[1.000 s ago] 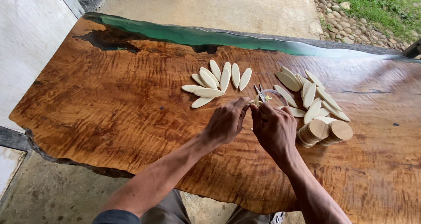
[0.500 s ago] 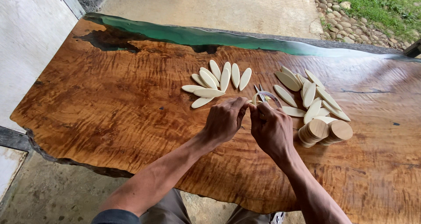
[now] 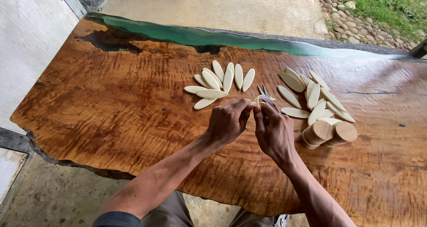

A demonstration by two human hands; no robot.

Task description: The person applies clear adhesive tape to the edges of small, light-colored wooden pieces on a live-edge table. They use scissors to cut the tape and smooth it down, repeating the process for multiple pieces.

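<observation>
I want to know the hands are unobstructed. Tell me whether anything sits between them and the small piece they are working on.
Nothing visible does. The left hand and right hand meet directly on the small pale piece, above the wooden table.

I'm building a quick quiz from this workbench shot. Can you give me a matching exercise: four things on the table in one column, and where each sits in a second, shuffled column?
Things:
1. fan of pale oval pieces
2. loose pile of pale oval pieces
3. stacks of round wooden discs
4. green resin strip

Places:
A. along the far edge of the table
B. just right of the right hand, nearest the person
C. beyond the left hand, on the left
D. beyond the discs, on the right

Pairs: 1-C, 2-D, 3-B, 4-A
</observation>
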